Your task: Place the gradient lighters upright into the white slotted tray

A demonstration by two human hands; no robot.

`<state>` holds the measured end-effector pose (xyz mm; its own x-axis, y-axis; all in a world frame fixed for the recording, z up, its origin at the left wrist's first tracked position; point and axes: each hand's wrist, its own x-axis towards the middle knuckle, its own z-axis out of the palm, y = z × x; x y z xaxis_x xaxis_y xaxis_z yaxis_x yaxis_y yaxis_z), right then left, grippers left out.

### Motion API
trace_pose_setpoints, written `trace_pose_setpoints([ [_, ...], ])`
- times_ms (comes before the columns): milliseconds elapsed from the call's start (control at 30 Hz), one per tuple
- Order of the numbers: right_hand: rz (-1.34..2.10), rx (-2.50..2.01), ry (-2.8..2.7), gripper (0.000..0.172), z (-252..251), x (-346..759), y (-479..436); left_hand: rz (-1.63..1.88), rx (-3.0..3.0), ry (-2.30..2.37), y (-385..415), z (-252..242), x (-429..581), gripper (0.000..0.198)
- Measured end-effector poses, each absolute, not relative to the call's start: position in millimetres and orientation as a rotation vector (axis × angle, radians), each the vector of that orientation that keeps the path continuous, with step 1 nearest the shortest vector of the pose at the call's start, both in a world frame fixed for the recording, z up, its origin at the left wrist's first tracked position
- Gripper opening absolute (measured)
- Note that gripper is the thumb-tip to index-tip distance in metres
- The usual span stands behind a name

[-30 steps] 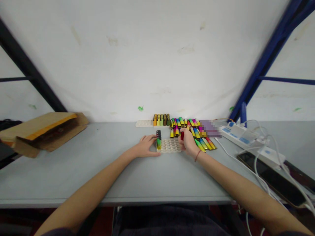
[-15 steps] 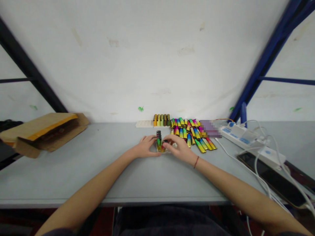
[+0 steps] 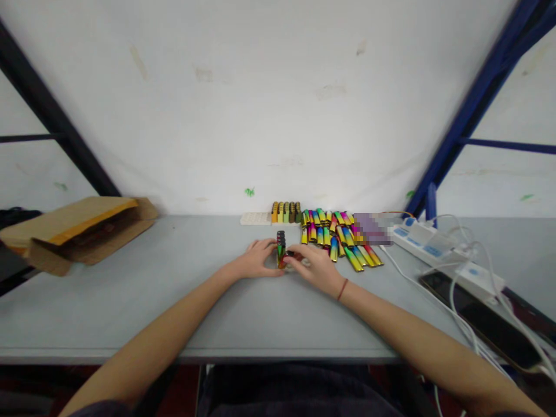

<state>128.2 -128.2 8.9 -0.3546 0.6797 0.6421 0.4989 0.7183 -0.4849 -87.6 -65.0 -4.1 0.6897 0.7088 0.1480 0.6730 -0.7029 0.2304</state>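
Observation:
In the middle of the table, a short row of upright lighters with black tops and shiny green-gold bodies stands in a pale tray, mostly hidden between my hands. My left hand curls around the tray's left end, thumb in front and fingers behind. My right hand pinches a lighter by its dark top, right beside the row; its lower part is partly hidden. Past my right hand lie many loose lighters in rainbow metallic colours.
Against the wall stand a filled block of yellow-to-brown lighters and a white holed tray. To the left lies an open padded envelope. At right are a blurred purple item, a power strip, cables and a phone.
My right hand has moved slightly left with the lighter, closer against the row. My left hand has stayed in place around the tray.

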Motion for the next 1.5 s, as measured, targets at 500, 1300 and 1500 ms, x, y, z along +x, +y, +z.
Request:
trace_pose_setpoints([
  [500, 0.007, -0.946, -2.236, 0.032, 11.6, 125.6, -126.9, 0.291, 2.748, 1.174, -61.6, -8.0, -88.5, 0.079],
  [1300, 0.172, -1.667, -2.770, 0.033, 39.1, 203.1, -91.8, 0.240, 2.753, 1.173, -60.9, -6.1, -88.9, 0.080],
  [1500, 0.088, -1.556, -2.779, 0.024, 40.5, 207.9, -89.7, 0.244, 2.760, 1.166, -60.8, -5.7, -89.4, 0.081],
])
